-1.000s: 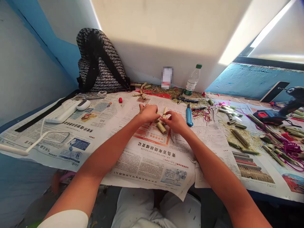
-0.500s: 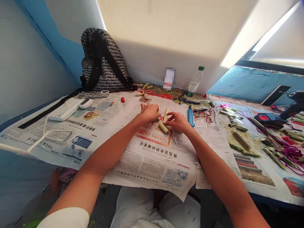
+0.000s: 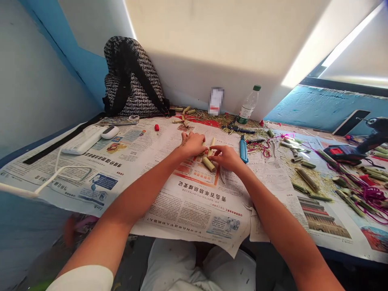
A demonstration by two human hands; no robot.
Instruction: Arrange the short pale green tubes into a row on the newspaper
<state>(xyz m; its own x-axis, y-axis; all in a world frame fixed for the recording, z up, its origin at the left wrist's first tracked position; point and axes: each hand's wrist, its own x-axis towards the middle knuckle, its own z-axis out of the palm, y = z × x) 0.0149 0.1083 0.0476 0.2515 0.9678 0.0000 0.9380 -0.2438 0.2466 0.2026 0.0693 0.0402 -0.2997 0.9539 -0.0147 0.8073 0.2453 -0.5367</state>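
Note:
Short pale bamboo tube pieces (image 3: pixel 208 162) lie on the newspaper (image 3: pixel 194 202) that covers the table, right between my two hands. My left hand (image 3: pixel 192 144) rests on the paper with its fingers curled around one of the pieces. Close beside it, my right hand (image 3: pixel 228 157) pinches the end of another piece, and a third tube (image 3: pixel 211 144) stands up at a slant between the hands. Which pieces touch each other under my fingers is hidden.
A blue utility knife (image 3: pixel 242 148) lies just right of my right hand. Green bamboo pieces and magenta cord (image 3: pixel 368 190) litter the right side, with a cordless drill (image 3: pixel 351 150) behind. A backpack (image 3: pixel 130 79), water bottle (image 3: pixel 247 106), phone (image 3: pixel 119 120) and white charger (image 3: pixel 85 139) sit farther back.
My hands have stayed on the bamboo pieces and shifted only slightly closer together. The view has drifted a little to the left since a second ago.

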